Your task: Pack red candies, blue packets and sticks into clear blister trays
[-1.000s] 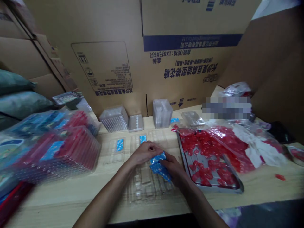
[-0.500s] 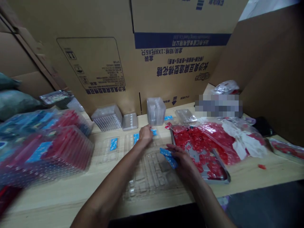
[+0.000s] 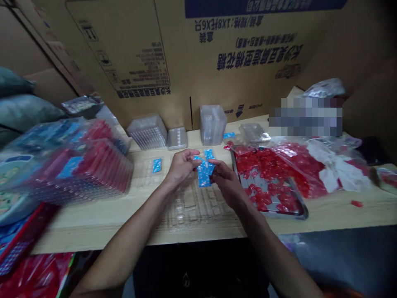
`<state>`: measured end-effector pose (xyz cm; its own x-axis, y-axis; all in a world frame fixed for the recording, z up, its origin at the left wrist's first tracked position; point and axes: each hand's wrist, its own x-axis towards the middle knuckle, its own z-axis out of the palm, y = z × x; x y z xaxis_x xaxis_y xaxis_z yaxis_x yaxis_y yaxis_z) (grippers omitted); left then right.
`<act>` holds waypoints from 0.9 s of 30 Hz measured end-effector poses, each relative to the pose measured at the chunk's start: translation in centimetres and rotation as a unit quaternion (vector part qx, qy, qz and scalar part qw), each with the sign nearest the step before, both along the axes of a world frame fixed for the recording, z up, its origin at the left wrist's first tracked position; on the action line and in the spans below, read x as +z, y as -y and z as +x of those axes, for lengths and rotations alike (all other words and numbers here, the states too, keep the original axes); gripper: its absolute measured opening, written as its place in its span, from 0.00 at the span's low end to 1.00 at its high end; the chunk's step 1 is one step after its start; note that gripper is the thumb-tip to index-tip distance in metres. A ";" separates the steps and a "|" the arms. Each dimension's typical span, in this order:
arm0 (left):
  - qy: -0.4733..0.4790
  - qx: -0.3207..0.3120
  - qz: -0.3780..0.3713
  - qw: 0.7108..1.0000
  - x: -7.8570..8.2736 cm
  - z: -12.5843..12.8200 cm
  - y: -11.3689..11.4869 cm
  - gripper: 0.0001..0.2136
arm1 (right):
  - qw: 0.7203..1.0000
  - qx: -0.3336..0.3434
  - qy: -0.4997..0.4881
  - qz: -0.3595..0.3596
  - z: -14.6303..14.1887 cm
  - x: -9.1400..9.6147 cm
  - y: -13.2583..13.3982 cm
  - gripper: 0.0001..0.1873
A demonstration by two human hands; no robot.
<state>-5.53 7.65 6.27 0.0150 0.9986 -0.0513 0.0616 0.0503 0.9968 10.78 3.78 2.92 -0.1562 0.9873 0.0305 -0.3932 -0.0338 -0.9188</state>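
Observation:
Over the middle of the wooden table (image 3: 93,223), my left hand (image 3: 180,166) and my right hand (image 3: 226,183) meet on a small bunch of blue packets (image 3: 204,169). Both hands are closed on the bunch, fingers pinching it from either side. Beneath them lies a clear plastic compartment tray (image 3: 195,205). Another clear tray to the left carries a single blue packet (image 3: 157,165). Just right of my right hand is a metal tray (image 3: 281,213) heaped with small red packets (image 3: 263,174).
Stacks of clear plastic trays (image 3: 212,123) stand along the back by large cardboard boxes (image 3: 217,62). Filled red and blue packs (image 3: 77,169) pile up on the left. Plastic bags with red packets (image 3: 310,165) lie on the right. One red packet (image 3: 356,203) lies loose.
My left hand reached to the back trays with a blue packet, then came back to join my right hand on the blue bunch. The view has tilted downward.

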 end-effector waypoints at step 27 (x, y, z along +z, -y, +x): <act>-0.477 -0.082 0.307 0.819 -7.5 -5.9 10.0 0.12 | 0.790 -0.045 0.592 0.153 5.1 -3.8 1.5 0.28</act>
